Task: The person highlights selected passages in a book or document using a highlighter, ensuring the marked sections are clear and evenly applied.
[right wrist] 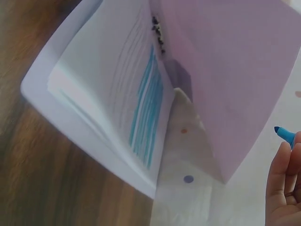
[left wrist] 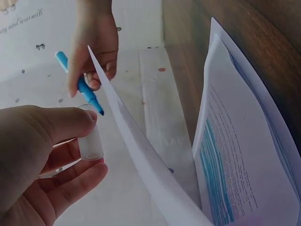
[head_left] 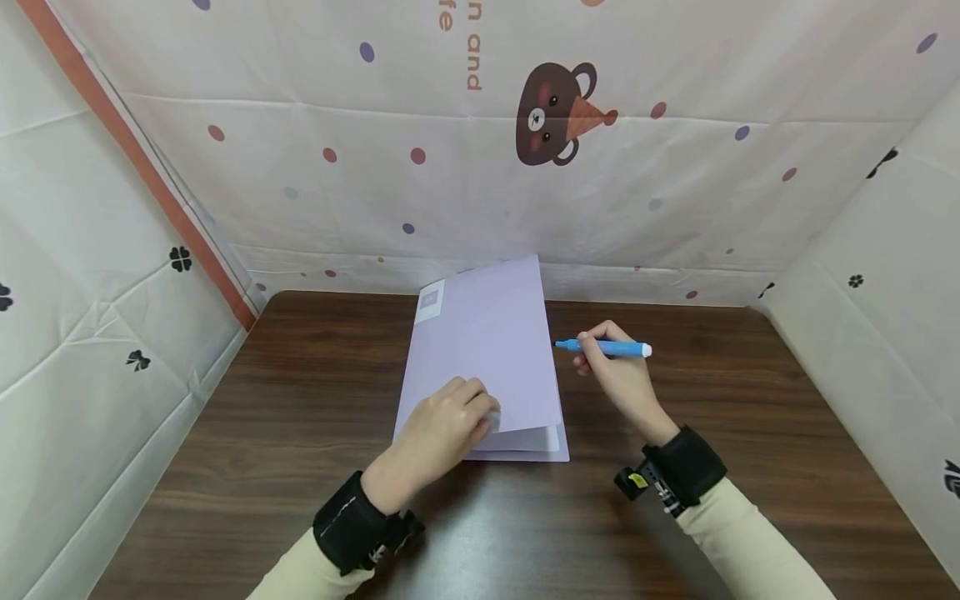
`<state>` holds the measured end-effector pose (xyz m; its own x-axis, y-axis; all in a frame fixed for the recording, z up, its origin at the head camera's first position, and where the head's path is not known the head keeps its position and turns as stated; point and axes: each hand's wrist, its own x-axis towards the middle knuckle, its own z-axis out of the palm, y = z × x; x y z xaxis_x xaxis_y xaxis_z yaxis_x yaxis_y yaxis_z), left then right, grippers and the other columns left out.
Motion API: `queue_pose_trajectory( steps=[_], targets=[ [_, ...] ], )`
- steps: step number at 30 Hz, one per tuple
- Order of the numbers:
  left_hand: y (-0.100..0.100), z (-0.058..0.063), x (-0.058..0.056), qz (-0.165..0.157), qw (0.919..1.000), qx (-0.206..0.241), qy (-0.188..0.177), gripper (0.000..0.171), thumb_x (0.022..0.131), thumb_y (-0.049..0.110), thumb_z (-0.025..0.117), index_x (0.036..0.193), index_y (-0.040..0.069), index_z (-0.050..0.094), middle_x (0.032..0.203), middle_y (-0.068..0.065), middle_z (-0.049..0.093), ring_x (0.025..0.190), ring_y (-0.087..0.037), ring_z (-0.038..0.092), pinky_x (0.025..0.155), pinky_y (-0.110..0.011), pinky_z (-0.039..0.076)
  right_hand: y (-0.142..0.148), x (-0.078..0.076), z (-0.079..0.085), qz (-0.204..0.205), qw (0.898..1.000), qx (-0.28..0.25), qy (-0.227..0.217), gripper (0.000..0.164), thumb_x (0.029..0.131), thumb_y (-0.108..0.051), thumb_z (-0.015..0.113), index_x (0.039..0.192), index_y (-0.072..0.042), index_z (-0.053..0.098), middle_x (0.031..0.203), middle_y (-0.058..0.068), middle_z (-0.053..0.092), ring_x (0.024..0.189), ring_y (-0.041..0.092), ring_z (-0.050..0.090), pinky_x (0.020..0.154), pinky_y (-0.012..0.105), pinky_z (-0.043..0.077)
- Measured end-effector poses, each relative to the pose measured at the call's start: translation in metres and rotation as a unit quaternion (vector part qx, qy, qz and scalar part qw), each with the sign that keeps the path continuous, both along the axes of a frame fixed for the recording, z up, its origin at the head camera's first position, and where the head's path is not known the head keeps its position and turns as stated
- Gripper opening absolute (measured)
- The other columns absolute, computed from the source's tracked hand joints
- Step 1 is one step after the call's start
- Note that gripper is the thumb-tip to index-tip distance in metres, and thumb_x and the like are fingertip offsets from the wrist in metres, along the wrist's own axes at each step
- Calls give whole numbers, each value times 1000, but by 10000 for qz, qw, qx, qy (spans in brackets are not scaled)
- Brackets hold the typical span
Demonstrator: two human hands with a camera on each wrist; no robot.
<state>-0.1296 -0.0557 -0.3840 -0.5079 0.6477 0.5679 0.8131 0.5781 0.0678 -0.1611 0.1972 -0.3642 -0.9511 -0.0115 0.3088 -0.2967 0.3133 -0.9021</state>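
Observation:
A lilac folder lies on the table, its cover lifted at the right side. Inside are white pages with printed lines, part of them coloured over in blue. My left hand overlaps the cover's lower part in the head view and pinches a small whitish marker cap between thumb and fingers. Right of the folder, my right hand grips an uncapped blue marker, its dark tip pointing left toward the cover's edge. The right wrist view shows the marker's tip beside the raised cover.
The dark wooden table meets a white printed cloth at its back edge. More cloth hangs on the left and right. A pale label sits at the cover's upper left corner.

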Motion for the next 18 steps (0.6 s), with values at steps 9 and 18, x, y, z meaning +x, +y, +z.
queue_pose_trajectory(
  steps=[9,18],
  targets=[
    [1,5,-15,140,9997,117,181,11,76,8,67,86,9,63,82,0,55,71,-12,49,55,-21,46,-14,0,10,196,9996,-153,132,20,92,-17,51,91,3,52,78,26,58,67,24,60,64,35,54],
    [3,22,-27,244,9993,144,255,11,77,9,68,87,9,63,82,0,55,70,-12,48,54,-23,47,-28,2,21,343,9986,-334,237,19,92,-16,51,89,3,51,76,25,58,68,37,57,62,29,53]
  ],
)
